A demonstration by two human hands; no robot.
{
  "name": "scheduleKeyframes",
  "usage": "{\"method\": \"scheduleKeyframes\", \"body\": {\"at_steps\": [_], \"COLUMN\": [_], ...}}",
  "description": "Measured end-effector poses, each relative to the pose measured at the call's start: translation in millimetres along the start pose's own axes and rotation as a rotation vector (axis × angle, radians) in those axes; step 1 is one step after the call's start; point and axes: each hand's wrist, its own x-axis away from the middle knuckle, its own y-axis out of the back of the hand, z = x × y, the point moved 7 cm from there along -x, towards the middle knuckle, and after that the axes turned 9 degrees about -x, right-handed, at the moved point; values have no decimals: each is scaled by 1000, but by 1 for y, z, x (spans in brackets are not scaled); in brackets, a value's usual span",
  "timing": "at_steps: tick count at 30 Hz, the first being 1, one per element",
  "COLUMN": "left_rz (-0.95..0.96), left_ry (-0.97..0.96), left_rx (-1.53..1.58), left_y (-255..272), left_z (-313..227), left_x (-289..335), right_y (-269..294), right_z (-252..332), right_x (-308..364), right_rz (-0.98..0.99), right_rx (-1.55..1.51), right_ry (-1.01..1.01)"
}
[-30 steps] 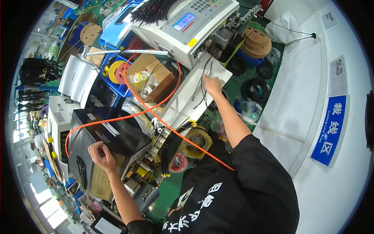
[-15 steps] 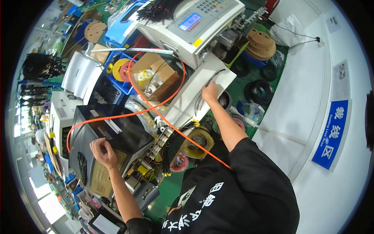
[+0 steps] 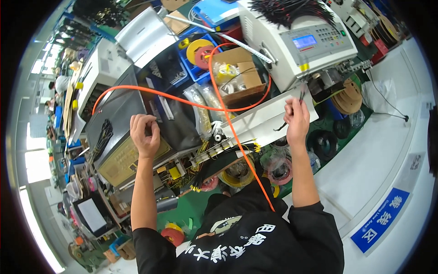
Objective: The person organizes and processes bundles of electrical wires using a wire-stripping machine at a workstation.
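My right hand [image 3: 297,122] is closed around a thin bunch of dark wires [image 3: 281,128], whose ends stick out above and below the fist. It is over the white chute [image 3: 255,122] in front of a white machine [image 3: 285,50] with a screen and keypad. My left hand [image 3: 145,135] is held above the dark machine cover [image 3: 123,107], its fingers curled in with nothing visible in them. A bundle of black wires [image 3: 104,137] lies on that cover to its left. Black cables with yellow tips [image 3: 246,148] rest below the chute's near end.
An orange hose [image 3: 235,132] loops across the work area and past my body. Behind it stand a cardboard box [image 3: 253,75] and a blue bin [image 3: 185,57] with spools. Cable coils [image 3: 321,142] sit beneath the chute. Black-and-red wires [image 3: 292,11] lie on the white machine.
My right hand has lifted from the chute, bringing the dark wires up with it. My left hand stays curled over the dark cover. The view has turned and shifted.
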Motion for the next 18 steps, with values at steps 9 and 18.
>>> {"method": "scheduleKeyframes", "body": {"at_steps": [9,18], "left_rz": [-11,0], "left_ry": [-27,-27], "left_rx": [38,43], "left_y": [-1,-2], "left_z": [1,4], "left_x": [-4,-3], "right_y": [-140,-161], "right_z": [-71,-125], "right_x": [-100,-82], "right_rz": [495,475], "right_rx": [1182,1543], "right_ry": [331,186]}}
